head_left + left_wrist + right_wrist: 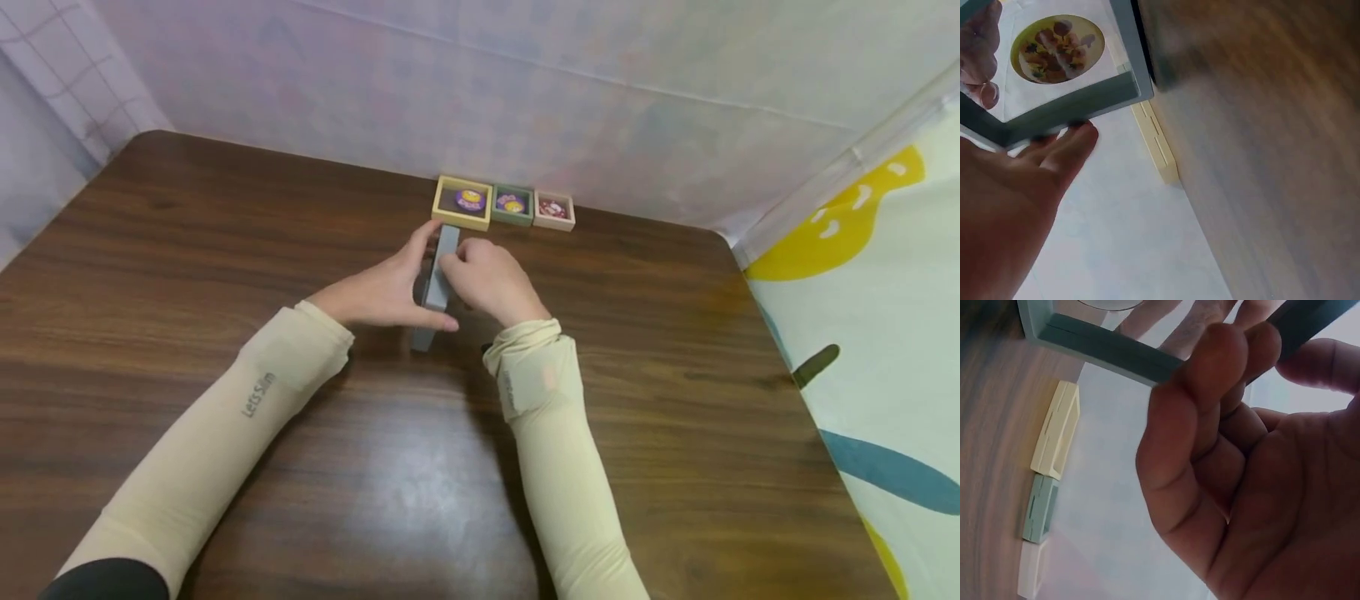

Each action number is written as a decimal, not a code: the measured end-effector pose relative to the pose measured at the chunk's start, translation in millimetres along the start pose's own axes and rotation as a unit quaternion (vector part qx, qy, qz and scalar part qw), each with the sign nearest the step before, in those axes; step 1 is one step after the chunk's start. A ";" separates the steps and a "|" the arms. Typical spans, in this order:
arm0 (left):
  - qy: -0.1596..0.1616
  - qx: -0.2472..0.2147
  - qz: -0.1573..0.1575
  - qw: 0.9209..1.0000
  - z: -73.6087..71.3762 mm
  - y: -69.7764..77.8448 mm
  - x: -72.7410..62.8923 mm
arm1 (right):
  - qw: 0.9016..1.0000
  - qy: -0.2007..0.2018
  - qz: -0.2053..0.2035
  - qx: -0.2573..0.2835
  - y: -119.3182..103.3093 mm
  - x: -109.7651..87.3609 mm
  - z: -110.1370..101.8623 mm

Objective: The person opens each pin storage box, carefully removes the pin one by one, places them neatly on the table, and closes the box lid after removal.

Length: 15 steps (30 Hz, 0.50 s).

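Note:
An upright grey-green display frame [444,265] with a clear film window is between the hands, edge-on in the head view. Behind its film, in the left wrist view, shows an oval-looking badge [1057,50] with a flower picture. The left hand [381,287] grips the frame from the left, thumb at the near side and fingers toward the far side. On the upper edge, the right hand [497,282] pinches the frame between thumb and curled fingers, seen closer in the right wrist view. Whether the frame's bottom rests on the table cannot be told.
Against the back wall cloth stand a yellow frame [438,200], a green frame [512,220] and a pink frame [555,223] in a row, each holding a badge. They lie just beyond the hands on the brown wooden table [225,233]. A patterned curtain [885,350] hangs at the right.

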<state>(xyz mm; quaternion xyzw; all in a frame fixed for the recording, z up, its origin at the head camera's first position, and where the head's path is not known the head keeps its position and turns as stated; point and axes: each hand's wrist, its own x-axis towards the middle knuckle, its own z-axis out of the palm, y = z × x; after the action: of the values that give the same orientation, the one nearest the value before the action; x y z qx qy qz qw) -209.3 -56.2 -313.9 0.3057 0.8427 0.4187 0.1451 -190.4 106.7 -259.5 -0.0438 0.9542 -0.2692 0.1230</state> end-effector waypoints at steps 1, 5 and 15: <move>0.008 0.004 -0.002 1.000 0.2 0.0 0.5 | 1.000 -0.001 -0.003 0.005 -0.2 0.6 0.5; 0.032 0.040 -0.014 0.999 0.5 0.6 1.8 | 0.999 -0.004 -0.014 0.049 -0.9 3.3 4.7; 0.046 0.050 -0.033 0.997 -2.1 1.5 1.9 | 0.962 -0.046 0.002 0.270 3.0 11.4 16.0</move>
<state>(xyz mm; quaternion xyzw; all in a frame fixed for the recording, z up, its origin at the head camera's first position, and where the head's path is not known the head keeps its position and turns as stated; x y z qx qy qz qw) -211.2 -55.6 -311.4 0.2647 0.8779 0.3849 0.1046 -197.3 99.4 -276.7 -0.0197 0.8395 -0.5142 0.1746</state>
